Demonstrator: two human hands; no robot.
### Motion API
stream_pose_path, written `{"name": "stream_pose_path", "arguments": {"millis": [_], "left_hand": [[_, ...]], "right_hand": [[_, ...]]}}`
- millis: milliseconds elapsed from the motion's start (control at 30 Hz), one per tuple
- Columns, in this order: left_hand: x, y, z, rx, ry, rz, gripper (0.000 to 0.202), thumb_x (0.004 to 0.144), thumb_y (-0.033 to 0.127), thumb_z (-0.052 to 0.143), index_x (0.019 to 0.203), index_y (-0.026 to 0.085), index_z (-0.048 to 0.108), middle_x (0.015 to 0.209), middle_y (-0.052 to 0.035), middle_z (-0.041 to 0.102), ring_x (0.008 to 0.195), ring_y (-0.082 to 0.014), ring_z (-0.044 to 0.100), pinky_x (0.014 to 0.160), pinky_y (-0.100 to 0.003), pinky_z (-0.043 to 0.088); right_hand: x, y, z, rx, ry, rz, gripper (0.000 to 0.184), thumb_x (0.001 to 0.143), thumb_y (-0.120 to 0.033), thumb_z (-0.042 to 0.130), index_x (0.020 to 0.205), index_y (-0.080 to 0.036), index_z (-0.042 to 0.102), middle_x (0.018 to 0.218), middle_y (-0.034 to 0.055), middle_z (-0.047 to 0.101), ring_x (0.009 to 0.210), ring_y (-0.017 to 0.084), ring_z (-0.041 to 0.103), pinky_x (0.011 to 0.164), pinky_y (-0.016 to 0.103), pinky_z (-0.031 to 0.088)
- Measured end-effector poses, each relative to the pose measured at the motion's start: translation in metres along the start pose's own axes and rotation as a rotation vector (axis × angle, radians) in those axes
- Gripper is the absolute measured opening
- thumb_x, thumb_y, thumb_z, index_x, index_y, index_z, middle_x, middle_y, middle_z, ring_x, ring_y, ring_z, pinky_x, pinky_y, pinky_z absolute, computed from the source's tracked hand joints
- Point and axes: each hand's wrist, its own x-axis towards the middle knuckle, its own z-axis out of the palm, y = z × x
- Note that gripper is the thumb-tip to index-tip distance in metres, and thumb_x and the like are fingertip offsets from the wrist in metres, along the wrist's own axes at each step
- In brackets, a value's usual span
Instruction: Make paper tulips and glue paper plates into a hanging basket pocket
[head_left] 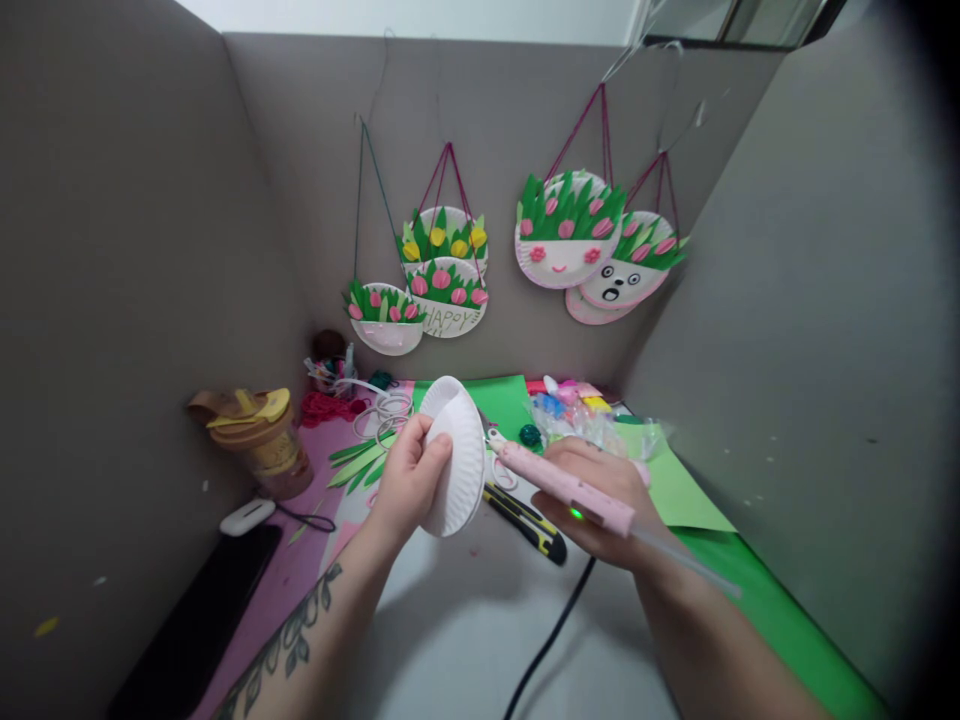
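My left hand [416, 475] grips a white paper plate [463, 465] with a fluted rim, held up on edge over the table. Its thumb presses on the near face, and a second plate layer seems to sit against it. In my right hand [600, 480] is a pink hot glue gun [566, 485] with a green light lit and a clear glue stick [694, 565] poking from its back. The nozzle points left, at the plate's right edge; whether it touches cannot be made out. Below, a yellow and black utility knife [527, 522] lies on the table.
Green paper leaves [364, 462] and a cup with a yellow lid [266, 440] are at left, near a black phone [199, 625]. Plastic bags of craft pieces [574, 410] lie behind. A black cord [553, 635] crosses the table. Decorated plates [570, 225] hang on the back wall.
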Motion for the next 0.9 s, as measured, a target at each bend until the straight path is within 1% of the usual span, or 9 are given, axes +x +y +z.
{"name": "stream_pose_path", "arguments": {"millis": [233, 333, 467, 567, 667, 900], "left_hand": [[-0.0012, 0.0059, 0.0012, 0.032, 0.028, 0.020, 0.020, 0.083, 0.039, 0.053, 0.078, 0.020, 0.050, 0.069, 0.0024, 0.049, 0.062, -0.0129, 0.045, 0.057, -0.024, 0.037], [-0.0020, 0.0088, 0.0020, 0.035, 0.043, 0.011, 0.019, 0.081, 0.038, 0.055, 0.078, 0.020, 0.051, 0.068, 0.0026, 0.049, 0.062, -0.0131, 0.044, 0.057, -0.023, 0.035], [-0.0021, 0.0095, 0.0021, 0.028, 0.047, -0.002, 0.019, 0.080, 0.039, 0.055, 0.079, 0.020, 0.051, 0.067, 0.0030, 0.048, 0.060, -0.0132, 0.043, 0.056, -0.023, 0.034], [-0.0015, 0.0077, 0.0015, 0.026, 0.046, 0.005, 0.019, 0.081, 0.039, 0.054, 0.079, 0.021, 0.050, 0.067, 0.0032, 0.048, 0.059, -0.0130, 0.043, 0.056, -0.023, 0.035], [-0.0009, 0.0051, 0.0007, 0.031, 0.034, 0.022, 0.020, 0.082, 0.039, 0.053, 0.078, 0.021, 0.050, 0.066, 0.0033, 0.047, 0.059, -0.0130, 0.043, 0.056, -0.024, 0.035], [-0.0009, 0.0025, -0.0002, 0.071, 0.005, 0.051, 0.021, 0.083, 0.040, 0.054, 0.077, 0.020, 0.048, 0.067, 0.0035, 0.046, 0.060, -0.0124, 0.041, 0.057, -0.023, 0.034]], "right_hand": [[0.0019, -0.0011, 0.0001, -0.021, 0.020, -0.027, 0.022, 0.092, -0.023, 0.050, 0.111, -0.019, 0.061, 0.070, 0.0021, 0.063, 0.069, 0.017, 0.060, 0.060, 0.030, 0.050], [0.0033, -0.0026, 0.0000, -0.032, 0.028, -0.019, 0.021, 0.093, -0.024, 0.050, 0.109, -0.019, 0.062, 0.068, 0.0017, 0.063, 0.066, 0.016, 0.060, 0.058, 0.029, 0.050], [0.0029, -0.0026, -0.0003, -0.033, 0.025, -0.013, 0.022, 0.093, -0.026, 0.049, 0.109, -0.020, 0.062, 0.068, 0.0016, 0.063, 0.068, 0.017, 0.061, 0.059, 0.029, 0.050], [0.0007, -0.0003, -0.0010, 0.028, 0.006, 0.010, 0.023, 0.092, -0.024, 0.050, 0.111, -0.019, 0.062, 0.073, 0.0028, 0.065, 0.071, 0.017, 0.061, 0.062, 0.030, 0.051], [-0.0022, 0.0030, -0.0011, 0.071, -0.010, 0.052, 0.028, 0.091, -0.026, 0.052, 0.116, -0.018, 0.060, 0.081, 0.0050, 0.067, 0.076, 0.018, 0.062, 0.066, 0.032, 0.051], [-0.0045, 0.0051, 0.0013, 0.088, -0.004, 0.122, 0.030, 0.089, -0.027, 0.056, 0.117, -0.019, 0.061, 0.086, 0.0066, 0.069, 0.078, 0.020, 0.063, 0.066, 0.034, 0.052]]}}
